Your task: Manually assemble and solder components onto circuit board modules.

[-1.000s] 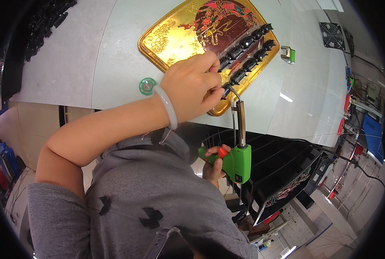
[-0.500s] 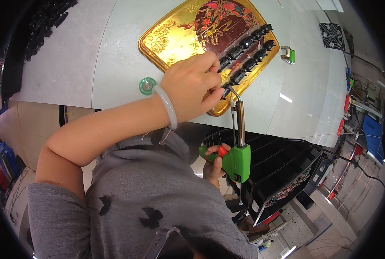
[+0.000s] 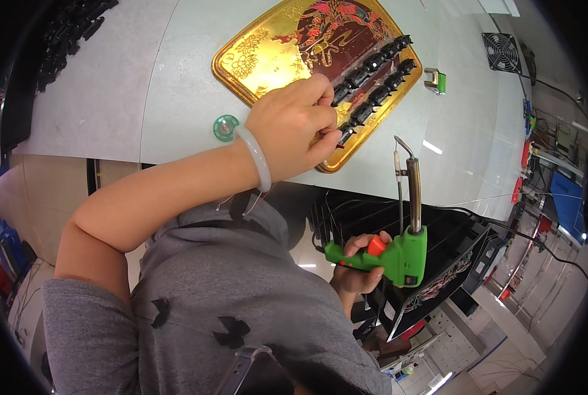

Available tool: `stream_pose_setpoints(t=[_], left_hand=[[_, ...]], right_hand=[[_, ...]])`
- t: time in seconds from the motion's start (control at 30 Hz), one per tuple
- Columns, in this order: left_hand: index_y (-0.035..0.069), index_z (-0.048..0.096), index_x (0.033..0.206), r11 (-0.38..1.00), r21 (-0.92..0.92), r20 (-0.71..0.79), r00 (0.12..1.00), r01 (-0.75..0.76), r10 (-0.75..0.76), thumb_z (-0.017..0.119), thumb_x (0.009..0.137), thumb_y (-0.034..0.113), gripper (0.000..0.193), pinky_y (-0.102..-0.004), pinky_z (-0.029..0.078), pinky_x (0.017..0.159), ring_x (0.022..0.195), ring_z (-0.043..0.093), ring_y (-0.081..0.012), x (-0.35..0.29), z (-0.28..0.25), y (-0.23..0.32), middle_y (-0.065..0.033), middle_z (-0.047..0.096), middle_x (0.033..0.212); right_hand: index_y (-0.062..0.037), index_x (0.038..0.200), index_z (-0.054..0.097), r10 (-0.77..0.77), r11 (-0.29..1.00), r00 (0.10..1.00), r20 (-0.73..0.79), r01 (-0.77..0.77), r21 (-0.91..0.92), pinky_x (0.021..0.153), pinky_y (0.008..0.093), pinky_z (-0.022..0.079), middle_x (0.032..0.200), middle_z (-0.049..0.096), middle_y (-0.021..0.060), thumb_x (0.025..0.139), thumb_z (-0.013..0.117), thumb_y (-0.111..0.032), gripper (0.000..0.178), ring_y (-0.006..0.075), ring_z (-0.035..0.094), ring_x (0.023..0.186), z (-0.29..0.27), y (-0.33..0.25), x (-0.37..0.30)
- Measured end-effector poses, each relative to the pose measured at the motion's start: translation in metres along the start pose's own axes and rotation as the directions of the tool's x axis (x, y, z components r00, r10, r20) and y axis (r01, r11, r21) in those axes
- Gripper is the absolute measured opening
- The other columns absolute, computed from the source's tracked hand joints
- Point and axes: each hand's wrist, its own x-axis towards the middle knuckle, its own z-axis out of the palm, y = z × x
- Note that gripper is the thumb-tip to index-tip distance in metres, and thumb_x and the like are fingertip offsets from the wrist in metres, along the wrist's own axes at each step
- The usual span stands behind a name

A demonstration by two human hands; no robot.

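My left hand (image 3: 294,125), with a pale bangle at its wrist, reaches over the near edge of a gold, patterned tray (image 3: 258,69). Its fingers are pinched together at the near end of a row of small black plastic parts (image 3: 378,95); what lies between the fingertips is hidden. A second row of such parts (image 3: 373,64) runs alongside on the tray. My right hand (image 3: 360,266) is closed round the handle of a green soldering gun (image 3: 406,253) with an orange trigger. The gun's metal barrel points up, its bent tip in the air right of the tray, apart from the parts.
A round green spool-like thing (image 3: 225,128) lies by my left wrist. Right of the tray is a small metal-and-green piece (image 3: 435,81). More black parts (image 3: 70,43) are heaped at the far left. Below the table edge stands a black bin (image 3: 439,289) with wires; a cable (image 3: 511,227) trails right.
My right hand has moved right with the soldering gun, and its tip has left the near black part. My left hand stays almost in place.
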Motion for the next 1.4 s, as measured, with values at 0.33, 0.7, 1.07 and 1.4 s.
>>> stream_pose_setpoints(t=[0.33,0.7,1.07,1.4], left_hand=[[0.005,0.054,0.059,0.999,-0.022,0.007,0.999,0.037,-0.036,0.064,0.066,0.012,0.014,-0.033,0.041,0.058,0.069,0.05,-0.0219,-0.001,0.001,0.0,-0.0059,0.045,0.078],[0.005,0.055,0.07,1.0,-0.025,0.006,1.0,-0.007,0.007,0.063,0.069,0.01,0.009,-0.0316,0.038,0.064,0.072,0.048,-0.0224,-0.004,-0.008,0.01,-0.0069,0.046,0.077],[0.013,0.059,0.077,0.976,0.219,0.005,1.0,-0.017,0.017,0.063,0.073,0.018,0.007,-0.0351,0.03,0.076,0.077,0.046,-0.018,-0.003,0.0,0.007,0.0023,0.053,0.072],[0.009,0.054,0.075,0.998,0.052,0.035,0.999,-0.024,0.022,0.059,0.074,0.014,0.007,-0.0315,0.031,0.071,0.07,0.045,-0.0206,-0.003,-0.001,0.0,-0.0016,0.052,0.072]], right_hand=[[0.0022,0.117,0.04,0.201,0.866,0.965,0.17,-0.256,0.43,0.051,0.0208,0.041,0.105,0.045,0.0159,0.076,0.058,-0.029,0.055,0.0151,0.043,0.072,-0.016,-0.001,0.012],[0.0049,0.118,0.04,0.282,0.726,0.943,0.174,-0.329,0.604,0.051,0.0198,0.043,0.107,0.046,0.0179,0.077,0.057,-0.028,0.055,0.0156,0.042,0.075,-0.018,-0.003,0.015],[0.0053,0.112,0.039,0.339,0.658,0.917,0.212,-0.392,0.643,0.047,0.0197,0.043,0.103,0.044,0.0174,0.076,0.053,-0.023,0.048,0.0123,0.043,0.059,-0.016,-0.004,0.018],[0.0058,0.113,0.04,0.3,0.661,0.927,0.226,-0.373,0.651,0.047,0.0197,0.042,0.105,0.044,0.0179,0.077,0.051,-0.024,0.048,0.012,0.044,0.057,-0.018,-0.001,0.021]])
